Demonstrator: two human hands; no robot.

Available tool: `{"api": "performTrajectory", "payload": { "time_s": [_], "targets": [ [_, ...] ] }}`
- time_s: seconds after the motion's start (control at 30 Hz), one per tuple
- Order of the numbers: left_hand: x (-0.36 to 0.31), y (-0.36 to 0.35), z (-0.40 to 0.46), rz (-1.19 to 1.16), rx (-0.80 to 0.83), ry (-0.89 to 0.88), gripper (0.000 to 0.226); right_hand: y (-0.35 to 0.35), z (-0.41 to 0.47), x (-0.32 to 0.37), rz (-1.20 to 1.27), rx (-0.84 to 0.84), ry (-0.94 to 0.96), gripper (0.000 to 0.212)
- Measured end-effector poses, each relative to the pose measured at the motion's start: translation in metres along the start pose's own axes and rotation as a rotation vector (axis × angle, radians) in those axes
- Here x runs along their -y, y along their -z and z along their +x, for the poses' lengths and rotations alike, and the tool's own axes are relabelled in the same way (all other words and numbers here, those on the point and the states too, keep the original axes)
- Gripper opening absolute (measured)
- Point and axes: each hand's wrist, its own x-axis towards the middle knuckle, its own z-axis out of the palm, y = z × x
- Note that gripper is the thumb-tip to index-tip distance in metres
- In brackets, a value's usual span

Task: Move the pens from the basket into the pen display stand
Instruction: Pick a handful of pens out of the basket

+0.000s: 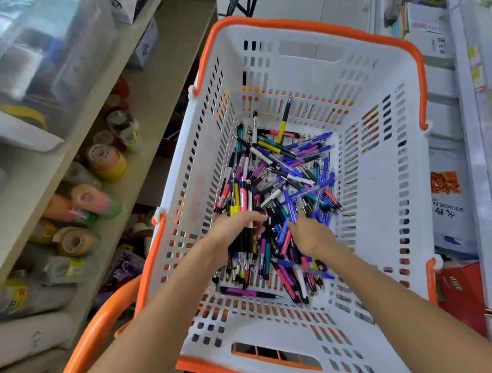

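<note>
With the left hand [234, 227] gripping a fat bundle of pens [240, 205] over the basket [389, 171] pile and the right hand [310, 234] fingering loose ones, the overfull bundle may spill.

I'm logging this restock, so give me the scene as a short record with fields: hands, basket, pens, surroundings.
left hand: grips a bundle of pens over the pile
right hand: reaches into the pile, fingers among the pens; grip cannot be told
basket: white with orange rim, holds a loose pile of mixed-colour pens
shelf: left of the basket, with tape rolls
display stand: not in view
</note>
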Motion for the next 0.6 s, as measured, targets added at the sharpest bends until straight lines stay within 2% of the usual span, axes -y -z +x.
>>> {"api": "performTrajectory", "payload": {
  "time_s": [0.13,0.23,0.33,0.47,0.6],
  "targets": [
    [0.0,-0.001,-0.002,-0.062,-0.026,0.006,0.028,0.012,-0.015,-0.003,0.41,0.256,0.061,0.05],
    [-0.001,-0.001,-0.004,-0.125,-0.05,0.0,0.04,0.029,-0.031,-0.002,0.835,0.499,0.096,0.029],
    [-0.005,-0.003,-0.009,-0.172,-0.054,-0.029,0.036,0.043,-0.043,-0.001,1.058,0.72,0.179,0.022],
    [-0.014,-0.003,-0.022,-0.204,-0.012,-0.059,0.027,0.066,-0.061,0.003,1.0,0.824,0.289,0.027],
    [-0.029,0.001,-0.042,-0.136,-0.005,-0.112,0.027,0.096,-0.069,-0.001,0.769,0.782,0.315,0.032]
  ]
}}
